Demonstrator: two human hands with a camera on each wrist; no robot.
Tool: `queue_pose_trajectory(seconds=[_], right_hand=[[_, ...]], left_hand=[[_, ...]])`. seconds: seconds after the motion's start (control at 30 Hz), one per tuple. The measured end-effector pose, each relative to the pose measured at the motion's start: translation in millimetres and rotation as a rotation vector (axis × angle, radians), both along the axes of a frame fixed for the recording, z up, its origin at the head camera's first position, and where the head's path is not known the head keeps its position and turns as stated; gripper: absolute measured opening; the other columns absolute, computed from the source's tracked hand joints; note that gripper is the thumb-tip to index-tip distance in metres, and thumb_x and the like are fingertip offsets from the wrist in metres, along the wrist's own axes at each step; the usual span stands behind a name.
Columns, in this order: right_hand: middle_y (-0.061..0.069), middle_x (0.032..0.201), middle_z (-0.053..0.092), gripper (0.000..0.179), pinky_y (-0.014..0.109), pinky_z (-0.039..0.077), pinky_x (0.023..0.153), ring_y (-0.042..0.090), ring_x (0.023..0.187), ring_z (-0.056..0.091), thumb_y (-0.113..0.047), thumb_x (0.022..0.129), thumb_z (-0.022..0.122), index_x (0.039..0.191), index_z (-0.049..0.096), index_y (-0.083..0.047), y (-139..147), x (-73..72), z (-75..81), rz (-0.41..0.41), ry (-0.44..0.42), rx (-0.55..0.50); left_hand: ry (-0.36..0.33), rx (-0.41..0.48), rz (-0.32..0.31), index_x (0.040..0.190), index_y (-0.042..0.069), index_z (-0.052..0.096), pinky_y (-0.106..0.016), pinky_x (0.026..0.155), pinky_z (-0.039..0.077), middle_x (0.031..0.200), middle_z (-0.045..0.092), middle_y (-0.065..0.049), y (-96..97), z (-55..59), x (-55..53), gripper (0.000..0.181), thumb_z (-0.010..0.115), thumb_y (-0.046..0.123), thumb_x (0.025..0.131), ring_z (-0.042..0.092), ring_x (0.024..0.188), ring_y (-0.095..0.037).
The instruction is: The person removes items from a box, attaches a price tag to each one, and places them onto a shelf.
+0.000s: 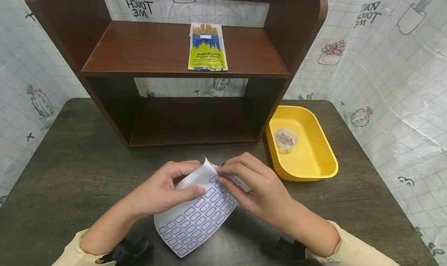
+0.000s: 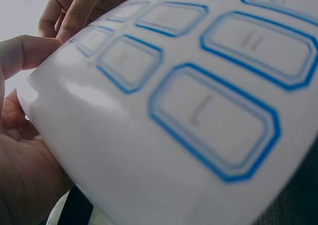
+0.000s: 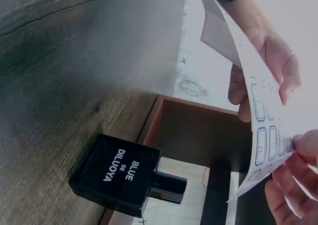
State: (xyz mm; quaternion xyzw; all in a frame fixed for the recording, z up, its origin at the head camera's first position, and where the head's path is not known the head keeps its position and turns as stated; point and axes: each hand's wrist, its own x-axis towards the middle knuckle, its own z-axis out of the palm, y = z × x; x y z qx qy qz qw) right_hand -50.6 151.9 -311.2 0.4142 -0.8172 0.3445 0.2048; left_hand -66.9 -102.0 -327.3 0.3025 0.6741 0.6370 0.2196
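A white sheet of blue-bordered sticker labels is held up at a slant over the table, its upper corner curled. My left hand grips its left side, thumb on the printed face and fingers behind. At the upper right part, my right hand pinches the sheet at a label with thumb and fingertips. The left wrist view shows the label rows close up, with faint marks inside the borders. A black perfume bottle stands on the table in the right wrist view; in the head view it is hidden.
A dark brown shelf stands at the back, with a pack of artist brushes bearing a small label on its upper board. To the right sits a yellow tray with a small clear cup of greyish pieces inside. Patterned sheeting surrounds the table.
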Motion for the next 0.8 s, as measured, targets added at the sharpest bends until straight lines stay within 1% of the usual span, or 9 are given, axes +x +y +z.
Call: queue_pose_trajectory(seconds=[0.1, 0.2, 0.27, 0.33, 0.4, 0.5, 0.67, 0.8], right_hand=[[0.003, 0.101, 0.073, 0.021, 0.021, 0.060, 0.086, 0.014, 0.093, 0.068, -0.010, 0.089, 0.083, 0.109, 0.075, -0.007, -2, -1.6, -1.3, -0.008, 0.107, 0.024], [0.004, 0.097, 0.073, 0.018, 0.025, 0.062, 0.080, 0.016, 0.086, 0.069, -0.008, 0.090, 0.082, 0.106, 0.075, -0.004, -4, -3.7, -3.2, -0.004, 0.234, 0.045], [0.005, 0.097, 0.073, 0.019, 0.026, 0.062, 0.078, 0.016, 0.083, 0.068, -0.006, 0.089, 0.082, 0.106, 0.075, -0.004, -4, -3.9, -4.0, -0.005, 0.273, 0.063], [0.005, 0.097, 0.073, 0.018, 0.027, 0.061, 0.076, 0.017, 0.081, 0.068, -0.004, 0.089, 0.080, 0.106, 0.075, -0.003, -5, -4.5, -4.8, -0.003, 0.309, 0.075], [0.006, 0.096, 0.073, 0.017, 0.027, 0.061, 0.075, 0.017, 0.080, 0.068, -0.005, 0.090, 0.080, 0.106, 0.075, -0.003, -4, -4.3, -5.5, -0.014, 0.321, 0.102], [0.006, 0.095, 0.073, 0.015, 0.028, 0.060, 0.073, 0.018, 0.079, 0.067, -0.005, 0.091, 0.077, 0.106, 0.075, -0.003, -4, -4.4, -6.6, -0.027, 0.340, 0.137], [0.005, 0.096, 0.072, 0.012, 0.026, 0.059, 0.072, 0.017, 0.078, 0.065, -0.007, 0.094, 0.073, 0.106, 0.073, -0.003, -5, -3.8, -7.3, -0.055, 0.333, 0.214], [0.005, 0.096, 0.071, 0.014, 0.025, 0.061, 0.074, 0.016, 0.080, 0.065, -0.007, 0.093, 0.074, 0.106, 0.071, -0.004, -7, -3.1, -8.1, -0.052, 0.316, 0.246]], left_hand=[[0.020, 0.017, 0.020, 0.120, 0.001, 0.070, -0.039, 0.072, 0.065, 0.108, 0.069, -0.022, 1.6, -2.8, -0.3, 0.022, 0.063, 0.003, 0.100, 0.075, 0.086, -0.022], [0.041, 0.024, 0.059, 0.116, 0.000, 0.072, -0.038, 0.069, 0.064, 0.105, 0.070, -0.022, 4.4, -5.0, -0.4, 0.019, 0.062, 0.004, 0.101, 0.075, 0.082, -0.019], [0.042, 0.019, 0.086, 0.115, 0.000, 0.073, -0.038, 0.067, 0.064, 0.103, 0.072, -0.022, 5.8, -5.8, -0.5, 0.018, 0.063, 0.004, 0.101, 0.076, 0.080, -0.018], [0.039, 0.014, 0.099, 0.115, 0.000, 0.074, -0.038, 0.066, 0.064, 0.103, 0.073, -0.022, 6.6, -6.1, -0.6, 0.018, 0.063, 0.005, 0.101, 0.076, 0.079, -0.018], [0.033, 0.008, 0.108, 0.116, 0.000, 0.074, -0.039, 0.065, 0.064, 0.103, 0.075, -0.022, 7.2, -6.4, -1.0, 0.019, 0.062, 0.006, 0.102, 0.077, 0.078, -0.018], [0.055, -0.012, 0.137, 0.113, 0.001, 0.075, -0.037, 0.063, 0.063, 0.099, 0.077, -0.020, 9.4, -6.9, -1.8, 0.019, 0.061, 0.009, 0.104, 0.076, 0.074, -0.017], [0.098, -0.078, 0.231, 0.104, 0.004, 0.078, -0.035, 0.057, 0.061, 0.086, 0.078, -0.013, 14.7, -7.3, -0.4, 0.021, 0.059, 0.014, 0.106, 0.074, 0.066, -0.014], [0.127, -0.118, 0.312, 0.097, 0.007, 0.076, -0.034, 0.053, 0.059, 0.080, 0.074, -0.009, 17.5, -7.2, 1.4, 0.017, 0.062, 0.015, 0.105, 0.070, 0.061, -0.011]])
